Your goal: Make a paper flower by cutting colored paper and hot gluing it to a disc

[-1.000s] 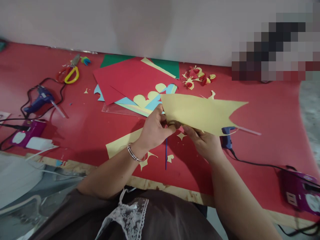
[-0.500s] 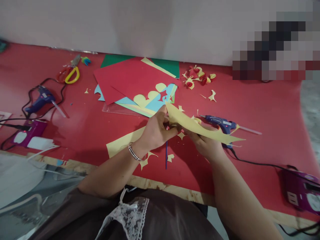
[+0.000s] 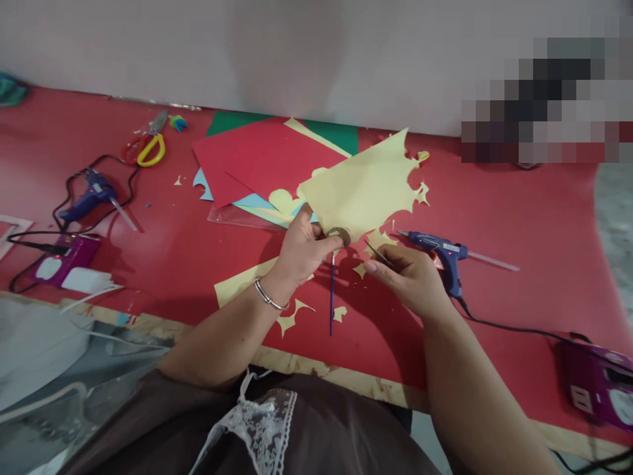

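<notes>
A sheet of yellow paper [image 3: 366,185] with a scalloped, cut-out edge is raised above the table. My left hand [image 3: 309,247] pinches its near corner between thumb and fingers. To the right, my right hand [image 3: 408,274] is closed around what look like scissors [image 3: 378,252]; only a thin dark pointed blade shows, the handles being hidden in the hand. The blade tip is a little apart from the paper. Below the hands lie a thin blue-handled brush [image 3: 331,297] and yellow paper scraps [image 3: 287,323]. Another yellow sheet [image 3: 247,280] lies partly under my left forearm.
A blue glue gun [image 3: 445,254] lies right of my right hand, its cord running to a purple power strip [image 3: 593,382]. At left are another glue gun [image 3: 93,194], red-and-yellow scissors [image 3: 151,145] and a second purple strip [image 3: 69,257]. Red paper [image 3: 267,155] lies behind.
The yellow sheet has swung from pointing rightward, nearly edge-on, to standing up and away, baring its scalloped edge. My right hand has drawn slightly off it, showing the thin blade.
</notes>
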Motion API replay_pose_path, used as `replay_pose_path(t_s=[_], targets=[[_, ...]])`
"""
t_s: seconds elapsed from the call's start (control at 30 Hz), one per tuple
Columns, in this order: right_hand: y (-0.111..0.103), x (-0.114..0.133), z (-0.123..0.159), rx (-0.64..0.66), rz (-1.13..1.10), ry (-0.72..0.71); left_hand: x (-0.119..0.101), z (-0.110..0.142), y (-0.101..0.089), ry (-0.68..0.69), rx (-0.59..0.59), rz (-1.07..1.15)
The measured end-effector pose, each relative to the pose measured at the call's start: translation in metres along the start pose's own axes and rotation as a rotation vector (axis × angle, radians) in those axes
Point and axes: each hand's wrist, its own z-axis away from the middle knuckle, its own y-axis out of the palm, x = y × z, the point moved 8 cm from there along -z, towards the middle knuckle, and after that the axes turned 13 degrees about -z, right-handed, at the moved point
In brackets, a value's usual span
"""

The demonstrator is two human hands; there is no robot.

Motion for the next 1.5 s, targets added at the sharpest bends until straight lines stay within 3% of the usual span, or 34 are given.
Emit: replay_pose_path(t_s=[0.17, 0.3, 0.6, 0.83, 0.97, 1.3, 1.5], targets=[[0.001, 0.005, 0.005, -0.145, -0.032, -0.073, 0.004, 0.0, 0.002, 0.019, 0.024, -0.046], [0.001, 0.009, 0.006, -0.234, 0.004, -0.106, 0.007, 0.002, 0.013, 0.067, 0.116, -0.13], [0.0, 0.004, 0.005, -0.255, -0.016, -0.125, 0.012, 0.008, 0.021, 0.041, 0.198, -0.202], [-0.005, 0.013, 0.008, -0.319, -0.024, -0.143, 0.033, 0.01, 0.03, -0.17, 0.226, 0.161], [-0.009, 0.017, 0.011, -0.36, -0.005, -0.159, 0.038, 0.015, 0.036, -0.221, 0.208, 0.229], [-0.006, 0.005, 0.009, -0.222, -0.131, -0.123, 0.018, 0.013, 0.019, -0.052, 0.036, 0.204], [0.0, 0.008, 0.007, -0.152, -0.076, -0.08, 0.012, 0.014, 0.014, 0.001, -0.005, 0.114]])
